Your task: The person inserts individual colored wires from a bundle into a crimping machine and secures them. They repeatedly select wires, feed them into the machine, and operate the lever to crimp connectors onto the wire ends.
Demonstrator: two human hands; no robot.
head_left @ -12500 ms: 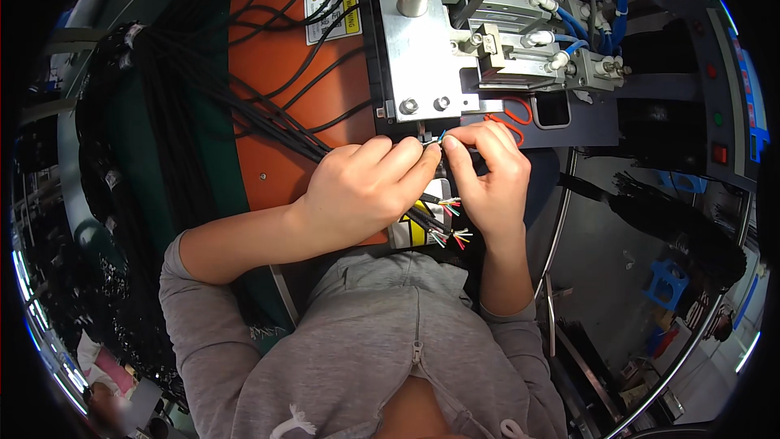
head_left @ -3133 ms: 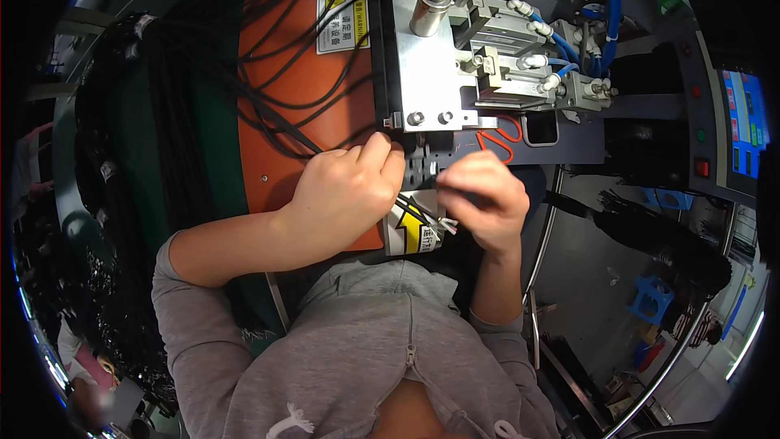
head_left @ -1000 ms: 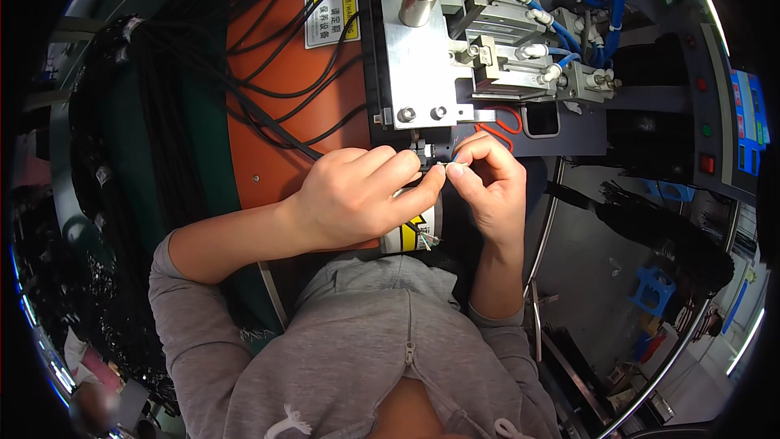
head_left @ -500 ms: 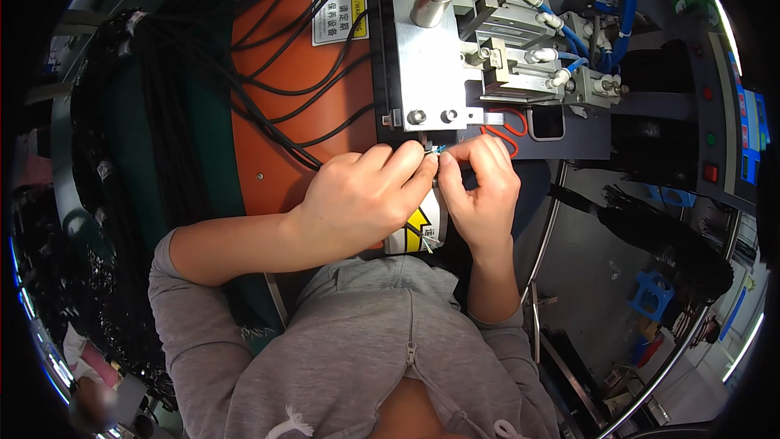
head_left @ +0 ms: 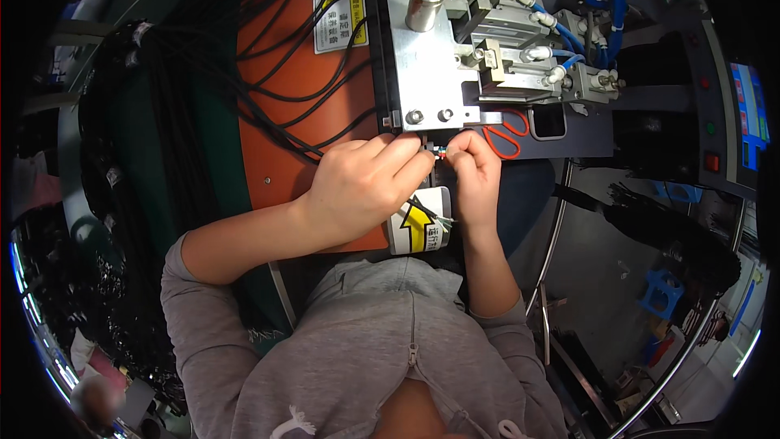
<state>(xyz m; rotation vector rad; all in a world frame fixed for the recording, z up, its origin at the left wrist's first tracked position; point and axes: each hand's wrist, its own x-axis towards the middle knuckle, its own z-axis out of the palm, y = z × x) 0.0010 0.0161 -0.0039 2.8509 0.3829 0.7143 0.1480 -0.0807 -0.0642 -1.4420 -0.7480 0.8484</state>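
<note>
My left hand (head_left: pixel 361 183) is closed in a pinch on a cable end just under the front of the metal machine. Small coloured wires (head_left: pixel 441 152) stick out between my two hands; red, blue and white show. Thumb and forefinger of my right hand (head_left: pixel 478 172) are pinched at the tips of these wires. A second black cable end (head_left: pixel 435 213) pokes out below my left hand, its thin stripped wires fanned over a white label with a yellow arrow (head_left: pixel 418 232). My fingers hide most of the cable that they grip.
The machine's metal plate (head_left: pixel 424 73) stands right beyond my hands, with pneumatic cylinders (head_left: pixel 520 73) and blue hoses. Red-handled scissors (head_left: pixel 505 140) and a phone-like dark rectangle (head_left: pixel 548 123) lie to its right. Black cables (head_left: pixel 284 85) run over the orange surface (head_left: pixel 280 142) at left.
My right hand has shifted slightly right and narrowed its pinch, and more of the coloured wires shows. The second cable end below my left hand is more exposed.
</note>
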